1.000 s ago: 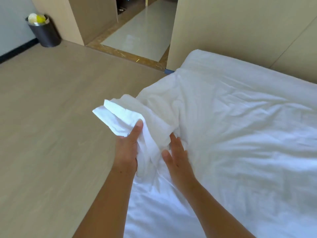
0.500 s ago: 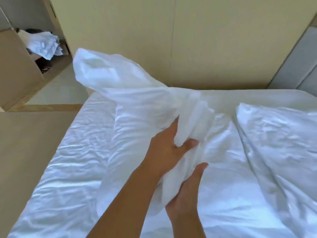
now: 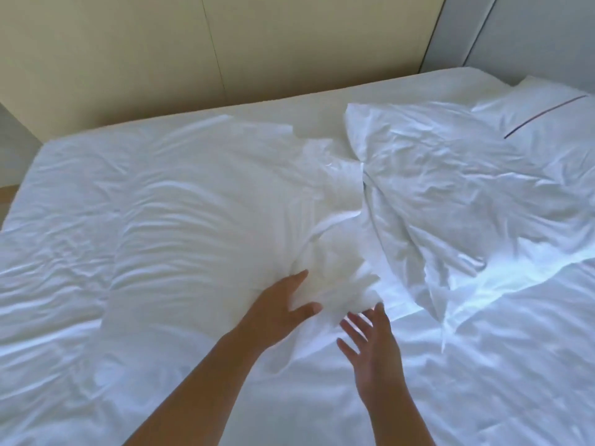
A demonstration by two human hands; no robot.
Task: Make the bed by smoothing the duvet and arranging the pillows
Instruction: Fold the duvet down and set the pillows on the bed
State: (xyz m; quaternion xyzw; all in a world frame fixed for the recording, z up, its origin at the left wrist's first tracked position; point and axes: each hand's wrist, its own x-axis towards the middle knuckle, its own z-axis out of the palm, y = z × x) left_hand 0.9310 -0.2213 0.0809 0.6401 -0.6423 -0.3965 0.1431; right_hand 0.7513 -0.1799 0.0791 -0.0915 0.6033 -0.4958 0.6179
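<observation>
Both forearms reach in from the bottom edge over the white sheet (image 3: 80, 365). The right hand (image 3: 373, 346) hovers palm-down with its fingers (image 3: 352, 328) spread and apart from one another, gripping nothing; the fingertips lie just short of a bunched white corner of the pillow (image 3: 199, 226). Whether they touch the cloth cannot be told, as the hand is blurred. The left hand (image 3: 277, 313) lies to the left of the right fingers, open, thumb out to the right and fingers spread against the near right end of that pillow, touching it but not pinching it.

Beyond the left fingers the pillow stretches away and leftward, lying flat and creased on the bed. Beyond the right fingers, further off and to the right, the duvet (image 3: 467, 194) sits in a rumpled heap, its near edge just beside the pillow's bunched end. Past the duvet, at the far right corner, a second pillow (image 3: 541, 120) with a thin dark stripe lies against the wall (image 3: 161, 53).
</observation>
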